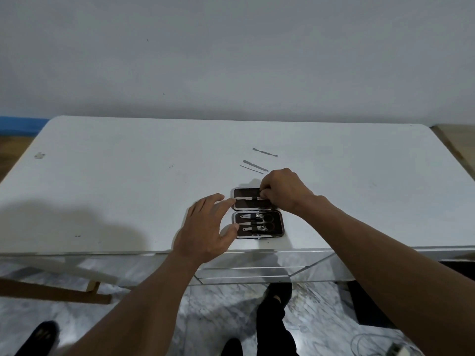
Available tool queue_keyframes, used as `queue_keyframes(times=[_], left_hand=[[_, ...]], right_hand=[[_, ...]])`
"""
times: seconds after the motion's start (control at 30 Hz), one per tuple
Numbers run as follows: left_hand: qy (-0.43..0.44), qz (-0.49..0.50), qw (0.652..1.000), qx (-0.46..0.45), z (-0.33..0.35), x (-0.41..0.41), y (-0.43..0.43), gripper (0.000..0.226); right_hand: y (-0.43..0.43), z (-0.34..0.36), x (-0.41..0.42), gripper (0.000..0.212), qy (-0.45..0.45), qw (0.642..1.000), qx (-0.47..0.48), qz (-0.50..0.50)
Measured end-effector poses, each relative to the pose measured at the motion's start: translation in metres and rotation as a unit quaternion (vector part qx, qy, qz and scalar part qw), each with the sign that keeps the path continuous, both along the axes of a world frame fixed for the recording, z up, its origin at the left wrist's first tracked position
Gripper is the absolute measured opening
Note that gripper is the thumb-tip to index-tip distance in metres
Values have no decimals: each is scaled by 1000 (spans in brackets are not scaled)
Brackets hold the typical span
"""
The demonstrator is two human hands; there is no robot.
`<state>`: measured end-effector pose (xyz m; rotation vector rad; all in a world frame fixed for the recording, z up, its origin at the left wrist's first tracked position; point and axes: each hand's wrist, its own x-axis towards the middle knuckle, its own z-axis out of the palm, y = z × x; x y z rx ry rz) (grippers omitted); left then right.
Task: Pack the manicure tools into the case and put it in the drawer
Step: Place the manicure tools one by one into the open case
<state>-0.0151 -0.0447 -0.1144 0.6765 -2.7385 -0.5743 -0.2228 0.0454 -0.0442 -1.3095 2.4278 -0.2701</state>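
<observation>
A small dark manicure case (276, 228) lies open flat on the white table (128, 191). Its near half holds two nail clippers and small scissors under a strap. Over the far half (244, 193), my right hand (281, 191) pinches a thin metal tool that lies across the strap. My left hand (205, 227) rests open at the case's left edge, fingertips touching it. Three thin metal tools lie loose beyond the case: one (265, 152) farther back, two (254, 167) side by side just behind my right hand.
The table's front edge runs just below the case, with a mirrored drawer front (244, 265) under it. A wall stands behind the table. Below are a marble floor, my legs in dark clothes, and a wooden frame (51, 289) at the left.
</observation>
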Motion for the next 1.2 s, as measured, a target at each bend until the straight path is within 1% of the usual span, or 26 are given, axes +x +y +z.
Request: queue_keyframes(times=[0.17, 0.37, 0.47, 0.67, 0.73, 0.77, 0.83, 0.87, 1.03, 1.1, 1.2], left_hand=[[0, 1, 1000, 0, 0, 0, 0, 56], [1, 1, 1000, -3, -2, -1, -1, 56], [3, -1, 1000, -3, -2, -1, -1, 56], [8, -1, 1000, -6, -1, -1, -1, 55], [7, 0, 1000, -7, -1, 0, -1, 55], [9, -1, 1000, -9, -1, 0, -1, 55], [13, -2, 1000, -11, 0, -1, 0, 55], [14, -2, 1000, -12, 0, -1, 0, 55], [15, -4, 1000, -16, 1, -1, 0, 54], [12, -6, 1000, -18, 1, -1, -1, 54], [9, -5, 1000, -15, 0, -1, -2, 55]], right_hand=[[-13, 5, -19, 16, 49, 998, -27, -38], [-44, 0, -30, 20, 79, 995, -14, -56], [-56, -5, -33, 18, 85, 995, -2, -49], [-75, -6, -35, 17, 77, 996, 24, -40], [-78, -1, -36, 7, 74, 996, 40, -39], [-80, 1, -37, 7, 74, 995, 49, -40], [-81, 4, -41, 32, 63, 995, 64, -46], [-82, 6, -43, 37, 52, 995, 69, -49], [-86, 11, -47, 35, -9, 994, 96, -59], [-87, 10, -48, 33, -18, 993, 106, -58], [-89, 8, -47, 27, -7, 993, 110, -45]])
